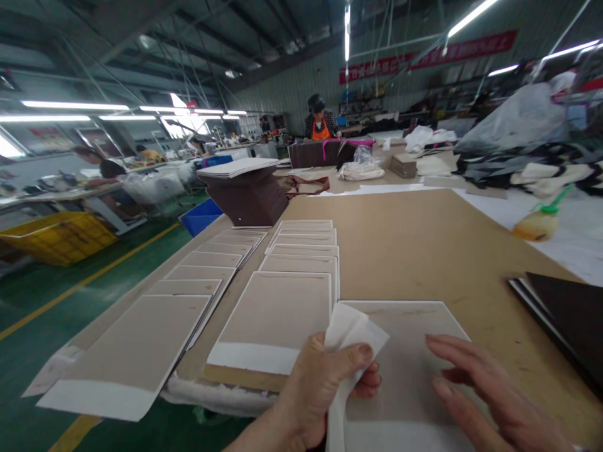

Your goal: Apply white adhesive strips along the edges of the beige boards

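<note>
My left hand (325, 383) is closed around a folded white sheet (355, 329), thumb on top, its pale corners sticking out above the fist. My right hand (485, 392) hovers over a grey-beige panel (405, 351) with its fingers apart and nothing in them. That panel has white edges and a white strip at its near end. Left of it lies a row of overlapping similar panels (282, 301). Farther left, a second overlapping row (136, 326) reaches past the table's near edge.
A dark brown stack (249, 198) stands at the table's (391, 232) far left. Dark sheets (565, 314) lie at the right, with a bottle of amber liquid (539, 223) beyond. A person in an orange apron (321, 130) stands at the far end. A yellow bin (56, 238) sits on the floor.
</note>
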Demonstrator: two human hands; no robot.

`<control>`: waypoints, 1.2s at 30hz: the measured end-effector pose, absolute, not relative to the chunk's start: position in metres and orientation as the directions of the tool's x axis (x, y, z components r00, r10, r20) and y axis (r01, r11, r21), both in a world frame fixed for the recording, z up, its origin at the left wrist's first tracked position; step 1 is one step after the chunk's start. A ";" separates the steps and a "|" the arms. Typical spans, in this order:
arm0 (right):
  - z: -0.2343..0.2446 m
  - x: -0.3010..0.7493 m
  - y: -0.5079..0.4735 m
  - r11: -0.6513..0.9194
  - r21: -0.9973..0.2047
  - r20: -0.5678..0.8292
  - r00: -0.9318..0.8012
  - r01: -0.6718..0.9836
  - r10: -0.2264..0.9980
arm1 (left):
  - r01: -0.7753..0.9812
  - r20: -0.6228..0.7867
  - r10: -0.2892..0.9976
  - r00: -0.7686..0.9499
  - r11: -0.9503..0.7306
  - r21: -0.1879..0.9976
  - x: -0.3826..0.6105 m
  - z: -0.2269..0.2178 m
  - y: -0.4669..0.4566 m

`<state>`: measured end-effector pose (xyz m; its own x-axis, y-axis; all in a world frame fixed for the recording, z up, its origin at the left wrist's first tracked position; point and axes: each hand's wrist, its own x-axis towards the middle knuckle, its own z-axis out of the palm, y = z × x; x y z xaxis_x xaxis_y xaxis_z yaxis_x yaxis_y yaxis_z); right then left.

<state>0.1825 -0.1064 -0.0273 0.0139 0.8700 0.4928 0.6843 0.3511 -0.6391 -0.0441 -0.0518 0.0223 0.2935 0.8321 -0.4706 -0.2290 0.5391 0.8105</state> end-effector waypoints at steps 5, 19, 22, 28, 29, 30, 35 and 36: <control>0.002 0.130 -0.093 0.279 -0.890 0.309 0.028 0.361 0.951 | -0.247 -0.414 0.846 0.336 0.503 0.828 -0.031 0.025 -0.054; -0.003 0.126 -0.086 -0.129 -0.939 -0.183 0.146 -0.318 0.972 | -0.269 -0.416 0.764 0.493 0.588 0.763 -0.023 0.016 -0.057; -0.005 0.123 -0.085 -0.053 -0.937 -0.129 0.202 -0.346 0.971 | -0.375 -0.322 0.803 0.502 0.538 0.755 -0.020 0.019 -0.055; 0.000 0.115 -0.088 -0.182 -0.825 -0.222 0.011 -0.536 0.975 | -0.443 -0.330 0.826 0.456 0.533 0.721 -0.018 0.019 -0.055; 0.000 0.113 -0.089 -0.200 -0.802 -0.243 0.002 -0.564 0.970 | -0.447 -0.334 0.833 0.441 0.527 0.723 -0.017 0.019 -0.055; 0.000 0.112 -0.089 -0.215 -0.777 -0.262 -0.006 -0.591 0.965 | -0.452 -0.339 0.840 0.424 0.521 0.724 -0.015 0.019 -0.056; 0.008 0.109 -0.093 -0.229 -0.745 -0.293 -0.001 -0.627 0.956 | -0.426 -0.358 0.856 0.372 0.500 0.754 -0.008 0.022 -0.061; 0.011 0.112 -0.093 -0.207 -0.763 -0.289 0.036 -0.613 0.957 | -0.412 -0.355 0.859 0.370 0.494 0.766 -0.010 0.025 -0.061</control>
